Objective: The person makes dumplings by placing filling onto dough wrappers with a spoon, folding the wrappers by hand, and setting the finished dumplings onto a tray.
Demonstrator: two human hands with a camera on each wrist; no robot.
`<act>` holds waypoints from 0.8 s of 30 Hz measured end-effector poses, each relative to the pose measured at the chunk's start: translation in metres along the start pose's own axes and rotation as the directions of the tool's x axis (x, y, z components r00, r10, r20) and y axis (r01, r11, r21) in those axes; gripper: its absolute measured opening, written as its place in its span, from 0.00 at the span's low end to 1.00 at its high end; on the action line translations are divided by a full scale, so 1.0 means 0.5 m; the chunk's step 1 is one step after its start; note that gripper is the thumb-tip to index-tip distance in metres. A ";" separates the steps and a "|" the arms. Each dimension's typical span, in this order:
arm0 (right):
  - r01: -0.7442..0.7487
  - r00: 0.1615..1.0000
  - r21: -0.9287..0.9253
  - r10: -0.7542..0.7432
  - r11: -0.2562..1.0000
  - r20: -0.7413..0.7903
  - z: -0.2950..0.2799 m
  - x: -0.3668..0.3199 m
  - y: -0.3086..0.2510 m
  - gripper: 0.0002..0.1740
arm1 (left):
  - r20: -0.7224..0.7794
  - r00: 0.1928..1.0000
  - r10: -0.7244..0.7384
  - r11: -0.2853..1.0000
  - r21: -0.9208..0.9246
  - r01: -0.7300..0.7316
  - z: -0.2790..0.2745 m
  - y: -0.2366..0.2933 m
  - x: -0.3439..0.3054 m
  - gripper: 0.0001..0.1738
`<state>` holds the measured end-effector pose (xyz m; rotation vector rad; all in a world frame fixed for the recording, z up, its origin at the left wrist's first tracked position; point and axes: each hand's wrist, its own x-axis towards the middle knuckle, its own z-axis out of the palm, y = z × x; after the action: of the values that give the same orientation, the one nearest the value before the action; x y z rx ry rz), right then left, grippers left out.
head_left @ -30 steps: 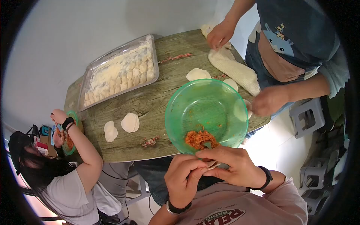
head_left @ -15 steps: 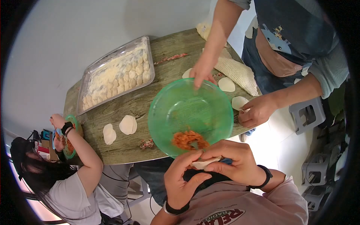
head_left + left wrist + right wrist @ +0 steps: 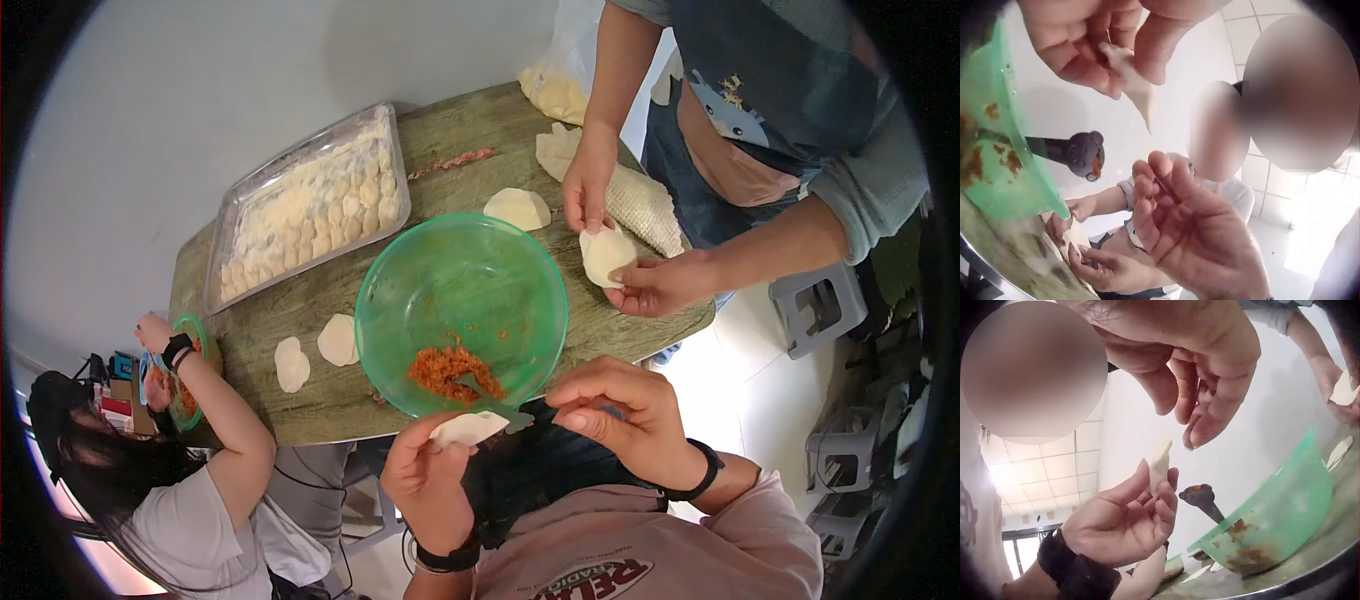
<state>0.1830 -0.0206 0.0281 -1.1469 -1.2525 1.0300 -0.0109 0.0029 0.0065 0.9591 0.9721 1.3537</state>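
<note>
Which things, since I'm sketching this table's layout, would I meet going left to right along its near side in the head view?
A small green bowl → flat wrapper → second flat wrapper → big green bowl → wrapper in another person's hands.

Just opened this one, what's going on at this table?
People are making dumplings around a wooden table. The camera wearer's left hand pinches a folded dumpling; the right hand hangs beside it, loosely curled, holding nothing. In front sits a green bowl with orange filling and a spoon. Across the table another person holds a round wrapper, and a tray of finished dumplings lies further off.
</note>
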 end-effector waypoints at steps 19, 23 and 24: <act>0.138 0.983 -0.049 -0.131 0.989 0.130 0.026 0.013 -0.003 0.03 | 0.320 0.948 0.002 0.999 0.050 -0.019 0.022 0.005 -0.016 0.17; 0.155 0.981 -0.059 -0.147 0.986 0.128 0.027 0.014 -0.005 0.04 | 0.312 0.950 0.027 0.998 0.043 -0.043 0.025 0.003 -0.018 0.16; 0.155 0.981 -0.058 -0.147 0.986 0.129 0.026 0.013 -0.003 0.04 | 0.306 0.952 0.024 0.998 0.040 -0.038 0.025 0.003 -0.019 0.16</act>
<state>0.1703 -0.0137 0.0303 -1.0341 -1.4603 0.9625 0.0005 -0.0063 0.0121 1.1829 0.7565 1.1685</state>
